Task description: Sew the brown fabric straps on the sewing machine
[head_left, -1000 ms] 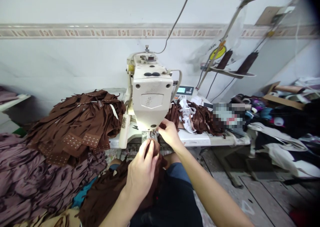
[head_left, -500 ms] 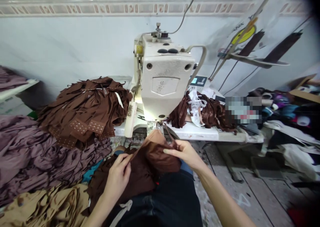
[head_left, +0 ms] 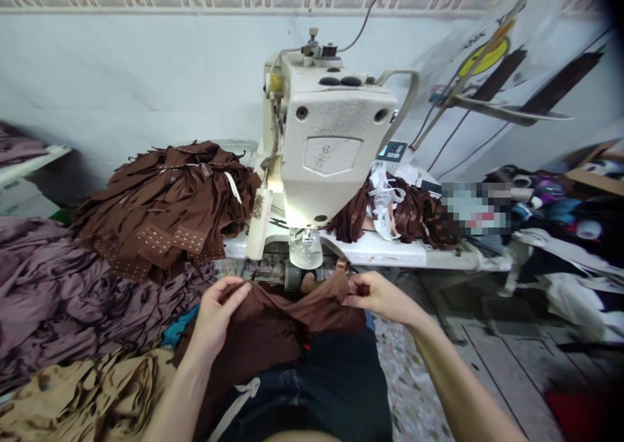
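A brown fabric piece (head_left: 287,318) is stretched across my lap, just below the presser foot (head_left: 305,247) of a cream sewing machine (head_left: 331,149). My left hand (head_left: 217,315) pinches its left edge, fingers closed on the cloth. My right hand (head_left: 383,296) grips the right edge, also closed. Both hands sit in front of the machine bed, apart from the needle.
A heap of brown pieces with hook strips (head_left: 166,208) lies left of the machine. Mauve fabric (head_left: 58,292) and tan fabric (head_left: 82,396) pile at the left. Brown and white straps (head_left: 394,211) rest on the right of the table (head_left: 390,253). Clutter fills the far right.
Both hands came away from the presser foot, pulling the brown piece down onto my lap and spreading it apart. The view has moved closer to the machine.
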### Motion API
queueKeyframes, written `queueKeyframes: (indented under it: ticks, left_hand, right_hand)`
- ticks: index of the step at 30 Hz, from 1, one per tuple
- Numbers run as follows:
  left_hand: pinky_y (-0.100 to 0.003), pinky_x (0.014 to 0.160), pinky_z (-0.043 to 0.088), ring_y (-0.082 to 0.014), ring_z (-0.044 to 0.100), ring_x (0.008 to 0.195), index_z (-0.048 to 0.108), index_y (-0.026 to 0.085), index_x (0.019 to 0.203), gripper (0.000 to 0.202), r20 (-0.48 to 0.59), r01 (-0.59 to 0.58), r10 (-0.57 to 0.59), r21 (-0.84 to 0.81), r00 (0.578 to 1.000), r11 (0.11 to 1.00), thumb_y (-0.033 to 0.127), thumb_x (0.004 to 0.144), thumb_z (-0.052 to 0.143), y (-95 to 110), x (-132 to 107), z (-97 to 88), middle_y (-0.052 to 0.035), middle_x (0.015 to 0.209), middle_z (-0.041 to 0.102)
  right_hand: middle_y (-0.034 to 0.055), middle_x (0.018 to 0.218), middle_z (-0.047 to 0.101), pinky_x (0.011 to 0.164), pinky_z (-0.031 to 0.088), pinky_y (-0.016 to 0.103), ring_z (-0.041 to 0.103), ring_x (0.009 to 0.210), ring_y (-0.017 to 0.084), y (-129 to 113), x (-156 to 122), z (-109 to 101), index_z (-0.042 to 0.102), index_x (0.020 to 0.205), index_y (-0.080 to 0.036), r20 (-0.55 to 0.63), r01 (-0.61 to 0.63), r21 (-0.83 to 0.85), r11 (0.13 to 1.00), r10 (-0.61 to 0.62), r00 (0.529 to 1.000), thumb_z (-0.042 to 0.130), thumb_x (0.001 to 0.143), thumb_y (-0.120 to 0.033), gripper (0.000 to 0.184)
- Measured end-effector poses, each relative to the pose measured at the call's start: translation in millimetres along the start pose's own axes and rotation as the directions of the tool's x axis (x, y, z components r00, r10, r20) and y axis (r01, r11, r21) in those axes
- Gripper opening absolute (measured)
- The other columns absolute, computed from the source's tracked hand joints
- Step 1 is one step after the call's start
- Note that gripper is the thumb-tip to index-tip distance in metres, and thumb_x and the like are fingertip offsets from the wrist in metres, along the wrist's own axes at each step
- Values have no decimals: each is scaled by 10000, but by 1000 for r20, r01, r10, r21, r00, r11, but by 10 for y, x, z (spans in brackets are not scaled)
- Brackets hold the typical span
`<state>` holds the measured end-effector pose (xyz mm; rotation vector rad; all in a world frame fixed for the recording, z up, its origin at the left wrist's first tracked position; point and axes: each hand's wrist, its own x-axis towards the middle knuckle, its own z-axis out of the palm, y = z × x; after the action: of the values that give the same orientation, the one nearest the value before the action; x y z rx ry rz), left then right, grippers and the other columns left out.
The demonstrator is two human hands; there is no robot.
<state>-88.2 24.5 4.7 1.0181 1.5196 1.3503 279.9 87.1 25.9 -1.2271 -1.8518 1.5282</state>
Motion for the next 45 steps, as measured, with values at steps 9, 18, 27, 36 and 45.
queueKeyframes:
  ticks: [9, 18, 27, 36, 45]
  left_hand:
    - [-263, 699, 528, -180, 687, 727, 733, 160, 837, 287, 432, -3, -39, 97, 901, 995, 440, 878, 778, 59, -317, 623, -40, 792, 756]
    - [-230, 605, 447, -133, 571, 609, 725, 156, 726, 243, 554, -33, -70, 174, 829, 984, 345, 878, 743, 140, -442, 723, 18, 643, 663]
    - [-277, 921, 607, -190, 757, 1029, 764, 234, 1225, 226, 392, -628, 518, 242, 760, 739, 200, 1041, 637, 714, -332, 679, -69, 1134, 778]
    - [-308, 956, 654, -220, 802, 1065, 523, 216, 1590, 507, 629, -888, 689, 457, 360, 48, 207, 1085, 574, 680, -72, 771, -126, 1435, 731]
    - [-308, 918, 669, -261, 768, 1200, 533, 133, 1568, 501, 459, -735, 749, 676, 478, 55, 188, 1072, 583, 537, -268, 1121, -155, 1468, 705]
  right_hand:
    - [86, 1076, 809, 617, 513, 259, 760, 937, 251, -225, -77, 609, 836, 1138, -233, -151, 59, -82, 995, -71, 986, 843, 899, -503, 360]
    - [41, 820, 744, 601, 462, 274, 670, 735, 189, -463, -14, 967, 822, 892, -218, -199, 280, -116, 953, -299, 933, 759, 1001, -457, 270]
    - [51, 829, 730, 652, 476, 327, 656, 748, 209, -877, 165, 504, 846, 860, -239, -434, 408, -152, 900, -432, 791, 781, 977, -462, 260]
    - [17, 882, 704, 725, 520, 289, 650, 797, 195, -632, 590, 596, 693, 957, -210, -605, 324, 300, 897, -83, 792, 882, 818, -521, 390]
    - [14, 802, 649, 730, 505, 294, 584, 755, 191, -129, 423, 870, 713, 886, -197, -498, 226, 438, 870, 26, 867, 646, 970, -722, 536]
